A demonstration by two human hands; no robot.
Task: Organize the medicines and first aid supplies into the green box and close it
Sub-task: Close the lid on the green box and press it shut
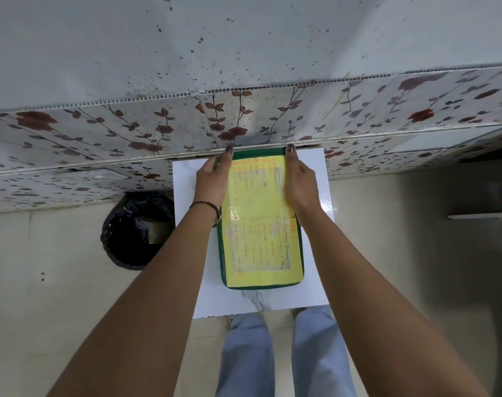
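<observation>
The green box [261,285] lies closed on a small white table [315,282], its lid covered by a yellow paper sheet with orange handwriting. My left hand [212,176] rests flat along the box's far left edge, fingers stretched toward the far end. On the far right edge lies my right hand [299,179], fingers likewise extended, palm pressing on the lid. Both hands touch the lid's sides. No medicines or first aid supplies are visible outside the box.
A bin lined with a black bag [138,230] stands on the floor left of the table. A wall with floral-patterned panels [158,130] rises just beyond the table's far edge. My legs in light blue trousers [284,353] are below the table.
</observation>
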